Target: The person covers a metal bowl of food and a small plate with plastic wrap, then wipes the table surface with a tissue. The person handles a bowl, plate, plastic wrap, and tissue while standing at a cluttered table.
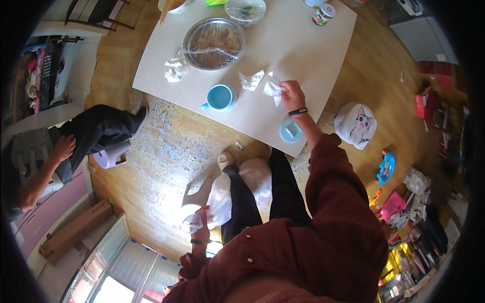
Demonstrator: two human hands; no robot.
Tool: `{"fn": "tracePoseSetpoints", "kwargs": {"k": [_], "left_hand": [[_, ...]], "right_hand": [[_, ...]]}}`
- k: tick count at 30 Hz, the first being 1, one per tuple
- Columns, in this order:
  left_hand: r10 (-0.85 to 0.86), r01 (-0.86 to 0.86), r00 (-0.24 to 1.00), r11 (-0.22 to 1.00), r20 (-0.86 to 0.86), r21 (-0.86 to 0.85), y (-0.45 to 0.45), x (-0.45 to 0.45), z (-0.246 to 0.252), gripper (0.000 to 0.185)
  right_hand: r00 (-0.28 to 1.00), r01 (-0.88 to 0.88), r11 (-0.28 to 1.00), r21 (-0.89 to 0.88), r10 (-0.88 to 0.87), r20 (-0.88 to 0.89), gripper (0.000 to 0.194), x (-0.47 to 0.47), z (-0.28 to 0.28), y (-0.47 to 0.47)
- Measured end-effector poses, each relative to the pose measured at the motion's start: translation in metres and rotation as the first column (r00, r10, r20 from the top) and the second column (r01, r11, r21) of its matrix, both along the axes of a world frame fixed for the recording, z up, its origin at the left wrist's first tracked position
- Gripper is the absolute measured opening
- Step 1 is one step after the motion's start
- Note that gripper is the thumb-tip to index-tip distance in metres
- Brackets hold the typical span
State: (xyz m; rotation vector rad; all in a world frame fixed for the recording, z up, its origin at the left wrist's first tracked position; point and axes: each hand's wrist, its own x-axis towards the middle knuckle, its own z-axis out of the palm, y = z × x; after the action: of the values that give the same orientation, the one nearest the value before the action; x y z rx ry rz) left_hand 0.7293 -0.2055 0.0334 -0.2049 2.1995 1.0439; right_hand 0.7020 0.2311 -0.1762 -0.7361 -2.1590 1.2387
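My right hand [293,95] pinches a crumpled white tissue [273,89] just above the table [261,125]. To its left lies another crumpled tissue [251,80], and more tissues [174,70] are bunched beside a round metal dish [214,44] covered in cling film. A blue mug [219,97] stands near the table's front edge, and a light blue lid with a handle [291,131] rests by the near corner. Down beside my leg, my left hand [201,224] grips a translucent white plastic bag [219,200], which hangs from it. What the bag contains cannot be made out.
A film-covered bowl [246,10] and a lidded jar [324,14] stand farther back. Another person [94,125] sits at left near a purple stool [112,154]. A stool with a cat-print cover [355,125] and a blue toy [385,168] are on the right-hand floor.
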Motion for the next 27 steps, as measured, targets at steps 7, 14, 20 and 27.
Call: {"fn": "tracePoseSetpoints", "kwargs": {"k": [7,14,20,27], "left_hand": [[0.098,-0.097,0.987,0.995,0.126,-0.019,-0.031,-0.005,-0.008,0.039],[0.107,-0.105,0.992,0.994,0.071,-0.021,-0.057,-0.003,-0.014,0.038],[0.083,-0.078,0.989,0.996,0.124,-0.039,-0.049,-0.005,-0.017,0.037],[0.055,-0.049,0.994,0.997,0.09,-0.066,-0.045,-0.004,-0.021,0.035]], "right_hand": [[0.871,-0.416,0.789,0.452,0.204,0.446,0.044,-0.073,0.028,-0.04],[0.801,-0.389,0.751,0.534,-0.012,0.599,0.027,-0.088,0.004,-0.048],[0.884,-0.218,0.805,0.551,-0.077,0.461,0.039,-0.066,0.011,-0.024],[0.965,-0.196,0.772,0.604,0.044,0.257,0.036,-0.081,0.054,-0.032]]}}
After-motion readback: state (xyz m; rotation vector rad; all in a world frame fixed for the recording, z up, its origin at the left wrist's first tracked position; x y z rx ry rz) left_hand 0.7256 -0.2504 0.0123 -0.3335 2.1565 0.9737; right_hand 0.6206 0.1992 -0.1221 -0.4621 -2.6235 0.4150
